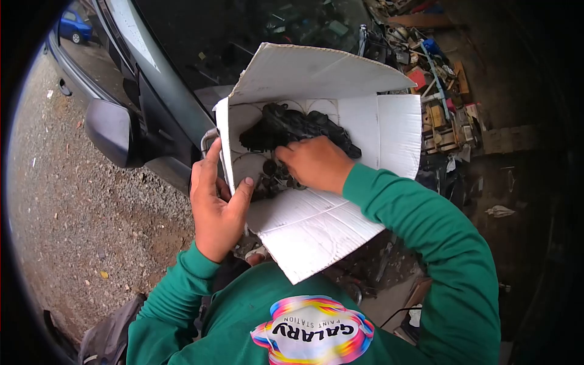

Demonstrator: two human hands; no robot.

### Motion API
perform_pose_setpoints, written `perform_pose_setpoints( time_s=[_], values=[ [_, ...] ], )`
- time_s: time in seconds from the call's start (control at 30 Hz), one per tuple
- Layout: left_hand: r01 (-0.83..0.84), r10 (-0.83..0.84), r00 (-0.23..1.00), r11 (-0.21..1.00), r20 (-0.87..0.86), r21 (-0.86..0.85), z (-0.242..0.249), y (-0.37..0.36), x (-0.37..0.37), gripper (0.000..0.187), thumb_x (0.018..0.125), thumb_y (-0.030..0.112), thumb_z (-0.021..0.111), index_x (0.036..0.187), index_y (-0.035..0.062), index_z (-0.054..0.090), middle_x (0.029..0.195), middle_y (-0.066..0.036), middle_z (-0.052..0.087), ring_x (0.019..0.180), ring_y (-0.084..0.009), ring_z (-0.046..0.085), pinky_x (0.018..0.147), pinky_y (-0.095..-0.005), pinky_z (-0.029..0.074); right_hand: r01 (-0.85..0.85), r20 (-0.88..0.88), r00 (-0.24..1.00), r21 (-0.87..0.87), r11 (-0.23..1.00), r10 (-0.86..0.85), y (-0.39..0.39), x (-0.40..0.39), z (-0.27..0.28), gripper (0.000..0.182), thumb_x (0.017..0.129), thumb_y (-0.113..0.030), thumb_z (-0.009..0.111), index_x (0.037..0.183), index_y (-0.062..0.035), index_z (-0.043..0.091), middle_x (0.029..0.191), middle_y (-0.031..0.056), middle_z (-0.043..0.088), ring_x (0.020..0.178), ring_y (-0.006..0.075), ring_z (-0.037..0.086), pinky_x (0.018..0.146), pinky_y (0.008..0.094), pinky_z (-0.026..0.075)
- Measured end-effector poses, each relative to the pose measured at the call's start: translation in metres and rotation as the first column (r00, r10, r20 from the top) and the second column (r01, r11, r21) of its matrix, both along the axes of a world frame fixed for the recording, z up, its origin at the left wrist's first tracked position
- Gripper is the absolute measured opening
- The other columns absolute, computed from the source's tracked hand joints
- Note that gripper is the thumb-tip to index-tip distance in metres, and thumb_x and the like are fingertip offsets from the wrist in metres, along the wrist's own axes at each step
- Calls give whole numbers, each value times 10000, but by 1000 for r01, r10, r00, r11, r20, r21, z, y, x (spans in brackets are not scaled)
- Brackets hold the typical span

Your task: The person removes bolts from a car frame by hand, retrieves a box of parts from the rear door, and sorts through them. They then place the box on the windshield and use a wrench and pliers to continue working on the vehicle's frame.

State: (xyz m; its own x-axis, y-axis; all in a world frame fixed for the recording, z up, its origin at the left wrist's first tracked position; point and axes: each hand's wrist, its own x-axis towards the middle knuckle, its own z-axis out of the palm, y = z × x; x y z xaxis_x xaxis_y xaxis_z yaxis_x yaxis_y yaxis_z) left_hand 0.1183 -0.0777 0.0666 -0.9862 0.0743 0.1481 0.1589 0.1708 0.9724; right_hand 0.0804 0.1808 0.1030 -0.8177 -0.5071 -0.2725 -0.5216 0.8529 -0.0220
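Observation:
An open white cardboard box [398, 128] with its flaps folded out is in front of me. Dark, greasy-looking parts [304, 125] lie inside it, and smaller metal pieces [277, 176] sit nearer to me. My right hand [316, 163] reaches into the box, its fingers curled down at the edge of the dark parts; the fingertips are partly hidden, so what they grip is unclear. My left hand [219, 201] is at the box's left side, thumb on the near side and fingers spread along the outside of the wall, steadying against it.
A grey car with a black side mirror [112, 132] stands at the left, beside gravel ground [91, 225]. Its windshield [201, 36] is beyond the box. A heap of scrap and wood pieces [441, 109] lies at the right. A blue car [74, 27] is far off at the upper left.

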Motion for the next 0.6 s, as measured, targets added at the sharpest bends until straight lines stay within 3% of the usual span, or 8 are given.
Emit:
perform_pose_setpoints(
  time_s=[0.07,0.2,0.27,0.47,0.6],
  values=[
    [-3,3,1000,1000,-20,-3,0,1,-1,818,869,15,814,1640,66,547,1091,-61,547,752,-103,496,671,-274,459,-32,86,996,-13,999,33,4,-4,7,291,946,-110,671,1230,-72,719,955,134,757,931,375,788,814,523,634],
    [-14,14,1000,1000,-21,-2,0,1,-2,811,870,21,810,1636,52,547,1098,-64,551,761,-108,495,674,-275,456,-108,94,990,-13,994,108,10,1,-5,314,928,-136,709,1235,-73,720,961,132,769,936,375,789,812,528,632],
    [-13,13,1000,1000,-17,-11,0,0,-1,807,872,25,810,1635,47,547,1101,-65,552,763,-109,494,676,-276,456,-60,120,991,-21,998,62,10,6,-6,387,919,-212,764,1276,-72,713,938,145,765,887,368,780,767,504,627],
    [-16,15,999,1000,-49,-10,-2,2,-2,802,873,19,805,1632,34,547,1108,-64,552,762,-105,490,676,-276,456,34,144,989,-17,999,-31,7,5,-3,470,901,-232,799,1335,-82,698,959,154,776,919,375,787,794,519,629],
    [-15,16,1000,999,-22,36,-2,4,-2,805,872,16,804,1634,33,544,1112,-60,549,761,-96,484,679,-273,452,2,127,992,-78,997,8,12,5,-10,468,904,-232,794,1342,-95,700,980,144,780,920,373,786,790,516,630]
  ],
)
